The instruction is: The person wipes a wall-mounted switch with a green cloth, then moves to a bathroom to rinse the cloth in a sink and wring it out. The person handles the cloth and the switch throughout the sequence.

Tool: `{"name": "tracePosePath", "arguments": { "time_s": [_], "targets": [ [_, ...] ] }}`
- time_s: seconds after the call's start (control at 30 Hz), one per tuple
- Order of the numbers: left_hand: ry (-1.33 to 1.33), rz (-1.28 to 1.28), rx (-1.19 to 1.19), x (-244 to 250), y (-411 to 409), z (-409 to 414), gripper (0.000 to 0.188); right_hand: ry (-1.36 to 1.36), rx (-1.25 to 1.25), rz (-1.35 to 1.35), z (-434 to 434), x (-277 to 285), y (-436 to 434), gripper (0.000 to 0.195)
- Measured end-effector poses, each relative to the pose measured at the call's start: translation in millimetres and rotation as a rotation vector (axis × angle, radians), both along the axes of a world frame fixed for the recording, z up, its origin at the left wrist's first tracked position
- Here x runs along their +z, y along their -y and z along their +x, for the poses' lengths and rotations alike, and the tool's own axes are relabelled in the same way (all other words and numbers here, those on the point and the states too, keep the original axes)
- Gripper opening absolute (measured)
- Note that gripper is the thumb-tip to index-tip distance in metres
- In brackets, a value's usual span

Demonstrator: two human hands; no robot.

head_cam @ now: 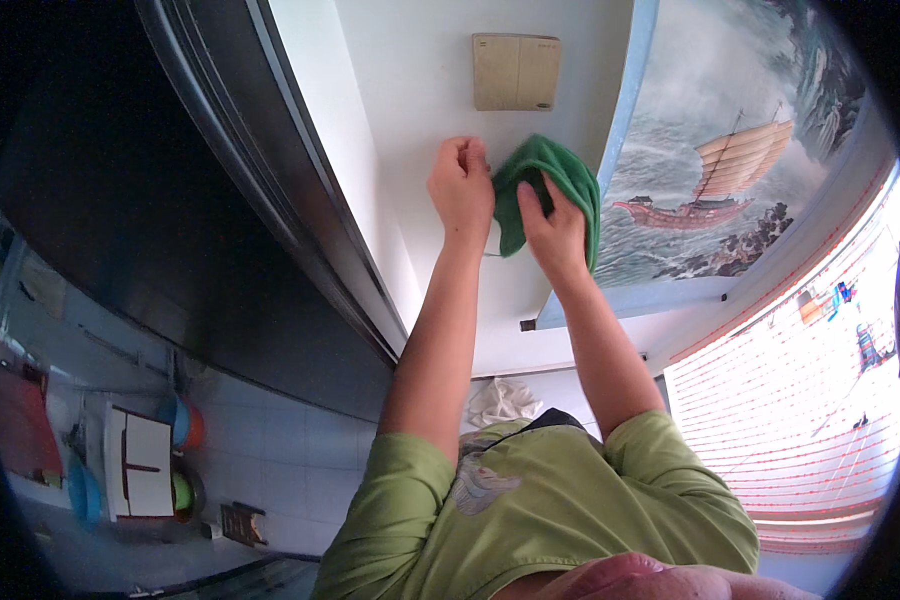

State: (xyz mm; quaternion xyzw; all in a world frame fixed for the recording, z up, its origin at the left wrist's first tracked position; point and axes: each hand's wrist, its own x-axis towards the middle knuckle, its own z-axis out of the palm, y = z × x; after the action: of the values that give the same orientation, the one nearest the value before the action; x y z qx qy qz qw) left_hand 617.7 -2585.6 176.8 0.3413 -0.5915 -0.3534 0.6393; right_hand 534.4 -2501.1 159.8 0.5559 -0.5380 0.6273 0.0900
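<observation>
A green cloth (553, 161) hangs bunched over my right hand (559, 229), whose thumb and fingers grip its folds in front of the white wall. Just left of the cloth, my left hand (461, 184) is raised with its fingers curled in; whether it pinches a bit of the cloth or anything else cannot be told. Above both hands, a beige two-part wall box (516, 73) is fixed to the wall.
A large picture of a sailing ship (720, 180) in a pale blue frame hangs close on the right. The dark edge of a door or cabinet (300, 202) runs down the left. White cloth (506, 401) lies below my arms. A bright barred window (802, 397) is at lower right.
</observation>
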Motion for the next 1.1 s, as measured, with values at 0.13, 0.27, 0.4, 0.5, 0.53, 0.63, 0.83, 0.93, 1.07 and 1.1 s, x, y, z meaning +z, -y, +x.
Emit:
{"name": "tracePosePath", "arguments": {
  "time_s": [0.13,0.27,0.4,0.5,0.53,0.63,0.83,0.93,1.07,1.1],
  "targets": [
    [-0.065,-0.037,-0.109,8.6,-12.9,-12.8,0.023,0.544,0.272,-0.023,3.0,-15.6,-24.9,0.025],
    [-0.226,0.116,-0.274,26.8,-23.6,-29.4,0.021,0.518,0.299,-0.044,-8.9,-7.0,-29.2,0.021],
    [-0.417,0.264,-0.307,35.6,-30.8,-36.4,0.018,0.568,0.380,0.040,-28.2,1.5,-29.6,0.021],
    [-0.484,0.292,-0.287,36.8,-35.2,-39.6,0.017,0.597,0.444,0.064,-41.7,-0.1,-28.8,0.021],
    [-0.487,0.299,-0.275,37.2,-36.2,-40.9,0.017,0.592,0.444,0.073,-45.7,-2.4,-26.8,0.021],
    [-0.518,0.299,-0.251,37.7,-37.2,-44.7,0.017,0.635,0.483,0.083,-46.5,1.3,-26.8,0.021],
    [-0.624,0.276,-0.280,39.4,-37.7,-48.0,0.015,0.584,0.545,0.125,-52.0,3.7,-26.6,0.021],
    [-0.660,0.262,-0.316,36.1,-35.5,-48.9,0.014,0.574,0.571,0.139,-52.7,2.1,-26.8,0.021],
    [-0.696,0.289,-0.298,38.7,-33.7,-50.0,0.014,0.541,0.558,0.117,-51.3,2.5,-25.3,0.021],
    [-0.683,0.275,-0.301,38.1,-33.9,-49.9,0.015,0.552,0.559,0.119,-50.7,3.5,-26.4,0.021]
  ]
}}
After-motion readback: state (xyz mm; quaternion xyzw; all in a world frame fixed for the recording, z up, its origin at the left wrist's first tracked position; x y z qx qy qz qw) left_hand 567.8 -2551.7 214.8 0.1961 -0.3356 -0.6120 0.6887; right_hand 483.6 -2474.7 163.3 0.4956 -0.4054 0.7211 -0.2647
